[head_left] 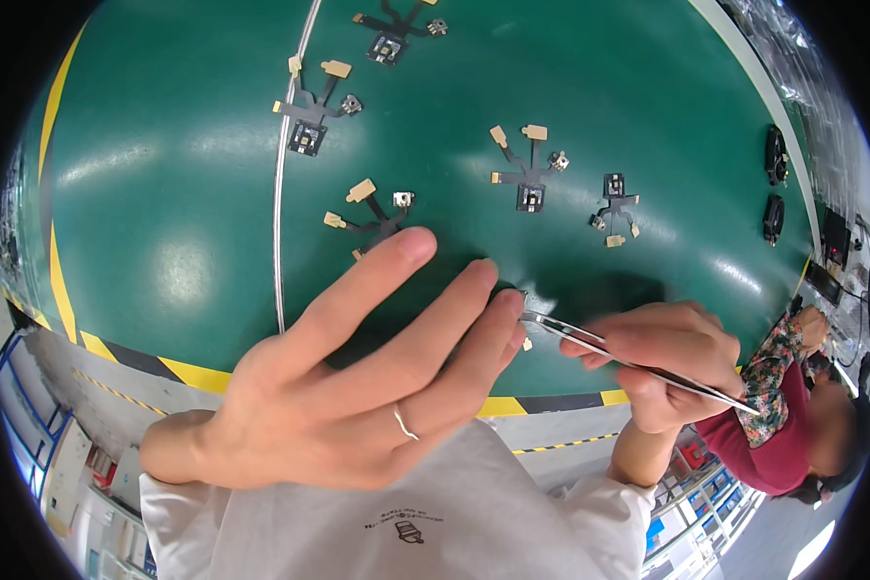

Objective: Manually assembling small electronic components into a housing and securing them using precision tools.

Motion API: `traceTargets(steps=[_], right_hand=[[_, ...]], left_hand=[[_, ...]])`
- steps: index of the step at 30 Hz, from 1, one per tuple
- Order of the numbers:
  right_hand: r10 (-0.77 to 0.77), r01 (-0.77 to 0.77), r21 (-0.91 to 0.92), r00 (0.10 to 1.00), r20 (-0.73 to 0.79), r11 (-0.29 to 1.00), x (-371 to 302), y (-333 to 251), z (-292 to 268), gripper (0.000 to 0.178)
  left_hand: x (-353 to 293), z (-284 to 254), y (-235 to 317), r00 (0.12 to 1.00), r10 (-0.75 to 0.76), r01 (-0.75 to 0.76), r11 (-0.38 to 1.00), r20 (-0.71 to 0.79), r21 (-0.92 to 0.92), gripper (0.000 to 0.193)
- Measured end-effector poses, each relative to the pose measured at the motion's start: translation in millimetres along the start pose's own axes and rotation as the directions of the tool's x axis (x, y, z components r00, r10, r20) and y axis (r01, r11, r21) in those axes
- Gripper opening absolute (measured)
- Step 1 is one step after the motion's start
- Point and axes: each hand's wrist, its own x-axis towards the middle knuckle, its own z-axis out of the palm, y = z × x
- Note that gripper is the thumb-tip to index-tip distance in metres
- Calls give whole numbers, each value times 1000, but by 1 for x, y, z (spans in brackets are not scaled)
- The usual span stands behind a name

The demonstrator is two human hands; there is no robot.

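A left hand (358, 387) lies flat, fingers spread and released, on a green desk (164, 193), fingertips pressing a small part that they mostly hide. The right hand (667, 362) clenches its grip on metal tweezers (628, 362), whose tips touch the left fingertips. Five flex cables (527, 174) lie just beyond the left hand. Right of the tweezers sits another person (793, 425).

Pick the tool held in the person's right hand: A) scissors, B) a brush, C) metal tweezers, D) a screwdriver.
C: the right hand pinches slim metal tweezers, their tips meeting the left hand fingertips over the green table.
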Motion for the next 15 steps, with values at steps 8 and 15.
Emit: traceTargets(steps=[8, 15], right_hand=[[15, 7, 129, 986, -167, 992, -8, -6, 0, 25], [-17, 21, 76, 998, -56, 997, -6, -3, -2, 23]], left_hand=[[3, -4, 0, 995, 85, -90, 987, 44, 129, 21], [7, -9, -17, 996, 64, -57, 993, 70, -99, 32]])
